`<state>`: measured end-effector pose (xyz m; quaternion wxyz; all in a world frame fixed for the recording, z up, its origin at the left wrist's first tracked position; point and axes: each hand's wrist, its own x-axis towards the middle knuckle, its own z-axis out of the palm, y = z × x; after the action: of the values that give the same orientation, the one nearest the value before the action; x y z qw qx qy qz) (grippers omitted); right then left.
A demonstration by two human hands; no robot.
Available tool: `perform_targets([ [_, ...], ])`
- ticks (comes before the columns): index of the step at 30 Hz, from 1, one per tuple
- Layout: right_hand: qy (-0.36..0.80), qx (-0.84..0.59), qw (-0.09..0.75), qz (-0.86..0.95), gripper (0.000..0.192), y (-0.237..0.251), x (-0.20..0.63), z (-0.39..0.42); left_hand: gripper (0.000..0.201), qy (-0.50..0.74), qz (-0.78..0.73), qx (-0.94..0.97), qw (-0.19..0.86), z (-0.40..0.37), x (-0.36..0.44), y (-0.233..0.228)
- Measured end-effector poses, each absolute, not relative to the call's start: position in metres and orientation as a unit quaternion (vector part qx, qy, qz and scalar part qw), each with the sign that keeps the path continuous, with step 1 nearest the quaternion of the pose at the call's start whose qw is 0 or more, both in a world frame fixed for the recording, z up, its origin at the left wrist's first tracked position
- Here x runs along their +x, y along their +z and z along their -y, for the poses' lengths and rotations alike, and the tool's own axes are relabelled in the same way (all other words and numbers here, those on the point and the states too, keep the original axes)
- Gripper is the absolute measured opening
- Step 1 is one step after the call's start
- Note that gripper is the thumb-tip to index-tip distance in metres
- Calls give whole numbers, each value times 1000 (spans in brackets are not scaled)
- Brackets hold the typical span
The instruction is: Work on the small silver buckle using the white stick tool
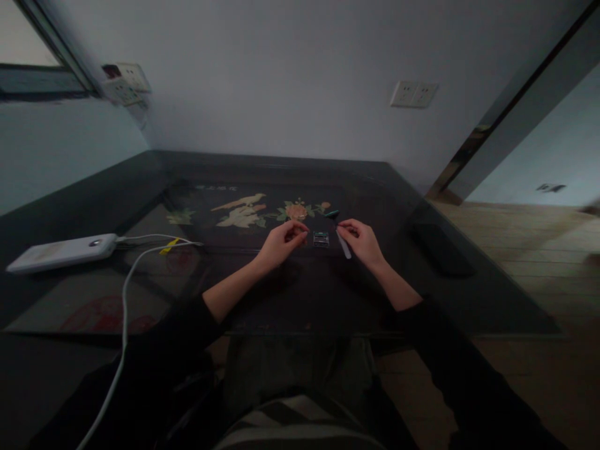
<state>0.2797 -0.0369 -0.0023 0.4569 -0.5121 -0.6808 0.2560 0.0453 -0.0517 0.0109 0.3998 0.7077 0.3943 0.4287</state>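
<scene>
In my right hand [359, 239] is what looks like a razor, with a dark green head [332, 214] pointing away from me and a pale handle [344, 245] slanting toward me. The thumb and fingers pinch it near the middle. A small, clear-and-dark rectangular piece [321, 239], perhaps a blade cartridge or its case, lies on the table between my hands. Just to its left is my left hand [282, 242], its thumb and fingers curled together. Anything inside that pinch is too small to make out.
The dark glossy table [300, 300] has a bird-and-flower picture [244, 210]. At left lies a white power strip [65, 251] with a white cable [125, 300] running off the front edge. A dark flat object [443, 250] rests at right. Sockets [414, 94] are on the wall behind.
</scene>
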Motion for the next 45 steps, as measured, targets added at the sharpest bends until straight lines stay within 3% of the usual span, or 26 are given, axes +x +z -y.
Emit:
perform_targets([
  [5,147,-620,394,662,16,-9,297,23,13,404,-391,735,380,52,46,7],
  [11,111,-679,310,656,11,-11,299,22,15,375,-387,761,361,55,48,6],
  [22,62,-713,233,658,12,-16,288,17,15,353,-394,773,351,56,50,4],
  [32,-3,-702,217,678,11,-20,288,18,16,336,-384,789,342,57,50,3],
  [45,35,-711,170,682,22,-11,287,17,18,326,-384,798,332,57,50,2],
])
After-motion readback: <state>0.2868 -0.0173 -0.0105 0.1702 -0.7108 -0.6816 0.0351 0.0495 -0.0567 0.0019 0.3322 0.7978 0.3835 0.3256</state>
